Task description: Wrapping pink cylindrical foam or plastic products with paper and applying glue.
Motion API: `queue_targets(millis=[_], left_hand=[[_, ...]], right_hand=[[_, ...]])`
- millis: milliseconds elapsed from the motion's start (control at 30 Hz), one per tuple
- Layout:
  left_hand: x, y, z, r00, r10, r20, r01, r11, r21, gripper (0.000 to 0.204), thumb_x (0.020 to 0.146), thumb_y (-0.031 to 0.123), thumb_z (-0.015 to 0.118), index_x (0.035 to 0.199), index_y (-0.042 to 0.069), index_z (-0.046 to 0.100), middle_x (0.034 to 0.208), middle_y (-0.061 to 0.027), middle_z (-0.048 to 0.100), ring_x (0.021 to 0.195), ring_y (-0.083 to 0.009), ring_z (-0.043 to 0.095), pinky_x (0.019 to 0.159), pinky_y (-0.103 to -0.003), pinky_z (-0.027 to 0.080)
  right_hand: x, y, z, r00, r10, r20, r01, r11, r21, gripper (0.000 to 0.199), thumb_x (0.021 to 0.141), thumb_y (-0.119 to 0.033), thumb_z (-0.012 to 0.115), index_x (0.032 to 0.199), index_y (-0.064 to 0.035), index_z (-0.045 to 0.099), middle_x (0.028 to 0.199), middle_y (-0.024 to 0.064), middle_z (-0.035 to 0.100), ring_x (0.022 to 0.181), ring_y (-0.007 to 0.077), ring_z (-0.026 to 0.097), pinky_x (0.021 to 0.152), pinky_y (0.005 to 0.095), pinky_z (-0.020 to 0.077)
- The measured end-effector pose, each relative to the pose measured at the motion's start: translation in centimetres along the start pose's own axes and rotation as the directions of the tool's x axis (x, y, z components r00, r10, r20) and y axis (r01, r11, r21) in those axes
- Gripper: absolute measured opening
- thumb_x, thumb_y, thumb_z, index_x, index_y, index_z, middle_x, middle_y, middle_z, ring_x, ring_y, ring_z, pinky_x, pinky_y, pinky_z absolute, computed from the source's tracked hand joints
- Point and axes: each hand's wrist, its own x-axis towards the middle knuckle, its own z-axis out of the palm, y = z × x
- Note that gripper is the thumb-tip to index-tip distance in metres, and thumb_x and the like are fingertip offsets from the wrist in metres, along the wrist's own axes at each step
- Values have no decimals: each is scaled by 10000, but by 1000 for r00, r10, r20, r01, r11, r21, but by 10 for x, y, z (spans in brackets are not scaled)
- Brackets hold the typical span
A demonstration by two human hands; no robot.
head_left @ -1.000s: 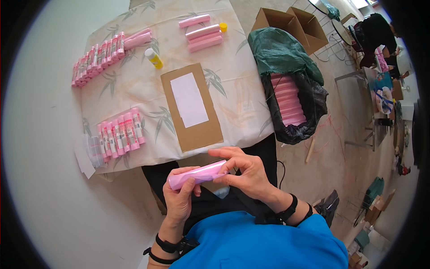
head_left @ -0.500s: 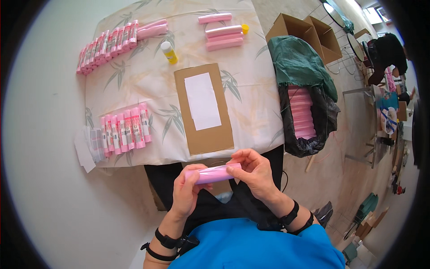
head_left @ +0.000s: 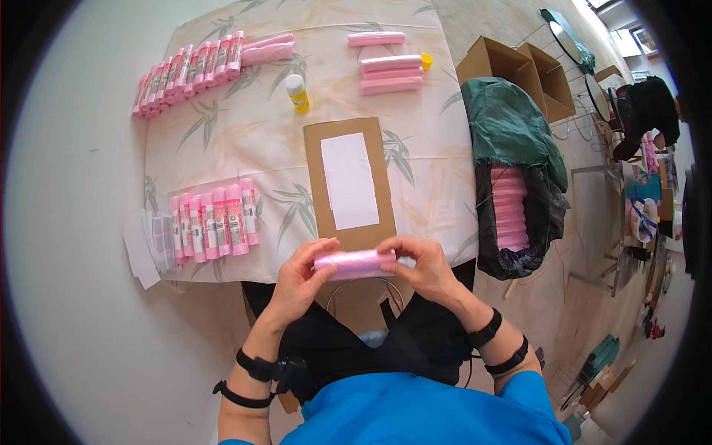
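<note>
Between my left hand [head_left: 298, 279] and my right hand [head_left: 428, 273] is a plain pink roll of plastic bags [head_left: 354, 264], gripped at both ends by fingers and thumbs. It lies level over the table's near edge, just by the bottom of a brown cardboard sheet [head_left: 318, 185]. A white paper slip [head_left: 351, 182] rests on that cardboard. Beyond it stands an uncapped-looking yellow glue stick [head_left: 297, 95] with a white top. Several pink rolls with printed labels [head_left: 215, 221] lie at the near left, beside loose paper labels [head_left: 139, 245].
More labelled rolls [head_left: 189, 70] are stacked at the far left. Several plain pink rolls [head_left: 391, 74] and a yellow cap [head_left: 426, 61] lie at the far right. Right of the table, a black bag [head_left: 547, 211] holds pink rolls under green sacking [head_left: 508, 122]. Cardboard boxes [head_left: 486, 61] stand behind; another person [head_left: 647, 111] is farther off.
Both hands have carried the pink roll up and forward toward the cardboard sheet. My left hand has shifted its grip at the roll's left end. The head view has shifted slightly.
</note>
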Motion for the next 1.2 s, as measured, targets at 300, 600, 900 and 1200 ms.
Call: queue_targets(millis=[300, 600, 900, 1200], left_hand=[[68, -6, -10, 987, 159, -29, -140, 929, 341, 290, 888, 17, 654, 1176, -5, 630, 1164, -60, 599, 1075, -151, 579, 918, -277, 490], [80, -6, -3, 916, 402, -2, -272, 622, 734, 288, 843, 28, 672, 1129, 25, 638, 1071, -106, 650, 998, -252, 615, 881, -319, 488], [84, -11, -3, 833, 531, 153, -361, 313, 879, 295, 795, 40, 661, 1089, 57, 658, 1062, -83, 638, 1007, -275, 568, 909, -384, 443], [75, -23, 9, 694, 642, 324, -309, -141, 941, 406, 704, 35, 643, 1097, 117, 704, 1038, -59, 624, 964, -252, 582, 863, -381, 460]], right_hand=[[65, 23, -9, 902, -372, -221, 304, 908, -289, 275, 754, 85, 696, 1005, -20, 653, 968, 113, 677, 863, 241, 647, 780, 324, 519], [86, 36, -7, 900, -376, -223, 290, 895, -338, 265, 775, 106, 673, 1007, -19, 638, 1016, 91, 680, 897, 213, 644, 818, 310, 519], [89, 39, -7, 804, -567, -179, 402, 740, -539, 238, 732, 83, 675, 934, -32, 627, 974, 81, 679, 920, 276, 619, 829, 366, 488], [51, 33, 15, 744, -464, -481, 261, 864, -430, 245, 803, 52, 675, 1036, -10, 635, 1085, 93, 657, 973, 243, 625, 869, 335, 509]])
